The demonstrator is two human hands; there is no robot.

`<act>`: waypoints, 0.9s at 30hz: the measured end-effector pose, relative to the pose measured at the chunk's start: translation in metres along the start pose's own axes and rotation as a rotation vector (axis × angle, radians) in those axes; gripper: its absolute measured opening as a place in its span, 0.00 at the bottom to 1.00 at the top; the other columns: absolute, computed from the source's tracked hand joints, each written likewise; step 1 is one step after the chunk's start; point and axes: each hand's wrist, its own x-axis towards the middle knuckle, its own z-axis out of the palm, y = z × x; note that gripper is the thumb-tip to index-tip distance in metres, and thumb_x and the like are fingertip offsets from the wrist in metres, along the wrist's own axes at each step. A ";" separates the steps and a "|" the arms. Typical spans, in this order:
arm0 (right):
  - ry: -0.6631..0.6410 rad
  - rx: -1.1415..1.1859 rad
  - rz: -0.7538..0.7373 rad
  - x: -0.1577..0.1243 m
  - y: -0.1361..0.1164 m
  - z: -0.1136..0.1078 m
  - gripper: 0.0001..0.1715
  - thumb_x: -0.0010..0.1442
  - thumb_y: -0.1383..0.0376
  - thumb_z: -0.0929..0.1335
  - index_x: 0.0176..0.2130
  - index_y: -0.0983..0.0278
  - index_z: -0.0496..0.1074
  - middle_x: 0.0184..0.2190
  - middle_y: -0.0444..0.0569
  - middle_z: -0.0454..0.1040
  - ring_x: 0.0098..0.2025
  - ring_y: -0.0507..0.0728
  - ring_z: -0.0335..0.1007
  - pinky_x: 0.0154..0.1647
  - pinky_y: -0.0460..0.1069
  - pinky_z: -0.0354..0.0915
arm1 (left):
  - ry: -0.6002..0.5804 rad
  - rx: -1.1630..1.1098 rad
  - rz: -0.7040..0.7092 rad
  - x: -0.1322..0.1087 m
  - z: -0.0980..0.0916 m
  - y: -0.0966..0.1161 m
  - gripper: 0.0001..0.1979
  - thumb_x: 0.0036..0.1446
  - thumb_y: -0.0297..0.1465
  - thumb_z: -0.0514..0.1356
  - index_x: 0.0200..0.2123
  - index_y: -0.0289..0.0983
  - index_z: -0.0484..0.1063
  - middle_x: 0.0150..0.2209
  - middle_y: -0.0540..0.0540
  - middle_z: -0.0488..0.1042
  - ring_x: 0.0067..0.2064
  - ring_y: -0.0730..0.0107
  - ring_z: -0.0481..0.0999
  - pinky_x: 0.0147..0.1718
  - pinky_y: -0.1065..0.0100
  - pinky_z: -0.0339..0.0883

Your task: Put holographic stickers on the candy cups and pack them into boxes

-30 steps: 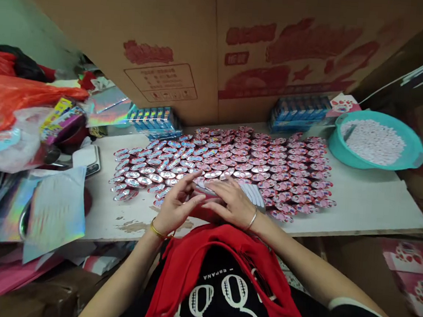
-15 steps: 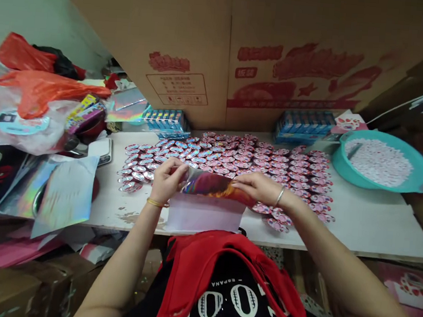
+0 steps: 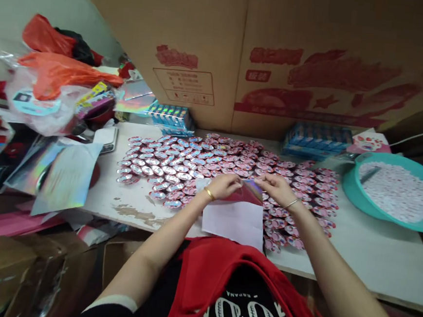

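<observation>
My left hand is closed in a pinch at the top edge of a shiny printed sheet, dark red and purple. My right hand pinches the same sheet near its upper right corner, close to my left fingertips. Below the printed part hangs white paper, its lower end near my red apron. Whether the paper is one piece with the sheet, I cannot tell. Rows of small oval pink and silver packs cover the table behind and around my hands.
A turquoise basin of small white pieces stands at the right. Large cardboard boxes rise behind the table. Blue boxes stand against them. Plastic bags and holographic sheets crowd the left side.
My left hand has moved right along the sheet's top edge, so both hands are now close together. Less of the printed surface shows. The camera view has also shifted.
</observation>
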 end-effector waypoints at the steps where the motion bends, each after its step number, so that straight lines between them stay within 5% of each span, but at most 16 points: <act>1: 0.076 0.088 0.019 0.003 0.008 0.001 0.25 0.47 0.43 0.71 0.26 0.63 0.71 0.21 0.43 0.69 0.24 0.51 0.60 0.26 0.47 0.58 | 0.000 -0.005 -0.017 0.008 -0.002 -0.004 0.12 0.63 0.38 0.54 0.39 0.38 0.73 0.35 0.45 0.77 0.36 0.67 0.74 0.37 0.68 0.64; 4: 0.263 0.259 0.095 0.015 0.032 0.005 0.27 0.46 0.41 0.70 0.26 0.62 0.68 0.19 0.41 0.66 0.22 0.50 0.58 0.26 0.47 0.58 | 0.021 0.083 -0.073 0.035 0.001 -0.015 0.13 0.60 0.37 0.57 0.44 0.37 0.73 0.36 0.44 0.76 0.37 0.63 0.74 0.38 0.66 0.64; 9: 0.399 0.129 0.072 0.032 0.056 0.002 0.25 0.53 0.43 0.66 0.24 0.62 0.66 0.17 0.39 0.59 0.22 0.50 0.52 0.23 0.46 0.52 | 0.146 0.237 0.052 0.080 0.025 -0.009 0.20 0.61 0.35 0.57 0.56 0.38 0.68 0.48 0.39 0.73 0.49 0.57 0.70 0.48 0.58 0.62; 16: 0.444 0.216 0.116 0.048 0.072 -0.009 0.22 0.54 0.46 0.65 0.24 0.61 0.65 0.20 0.40 0.59 0.24 0.50 0.54 0.24 0.45 0.55 | 0.212 0.282 0.104 0.116 0.048 0.003 0.11 0.64 0.30 0.52 0.40 0.38 0.76 0.44 0.41 0.75 0.44 0.60 0.71 0.42 0.59 0.62; 22: 0.521 0.365 0.240 0.055 0.087 -0.011 0.19 0.50 0.48 0.67 0.26 0.62 0.69 0.19 0.40 0.64 0.24 0.51 0.57 0.23 0.46 0.56 | 0.229 0.254 0.130 0.111 0.060 0.006 0.10 0.64 0.29 0.52 0.37 0.37 0.73 0.49 0.39 0.73 0.46 0.60 0.71 0.44 0.59 0.62; 27: 0.647 0.400 0.273 0.056 0.106 -0.021 0.17 0.48 0.51 0.68 0.27 0.63 0.70 0.21 0.40 0.67 0.24 0.50 0.58 0.26 0.46 0.58 | 0.188 -0.089 0.281 0.076 0.055 0.014 0.05 0.63 0.30 0.53 0.37 0.37 0.68 0.43 0.40 0.72 0.46 0.63 0.70 0.43 0.62 0.65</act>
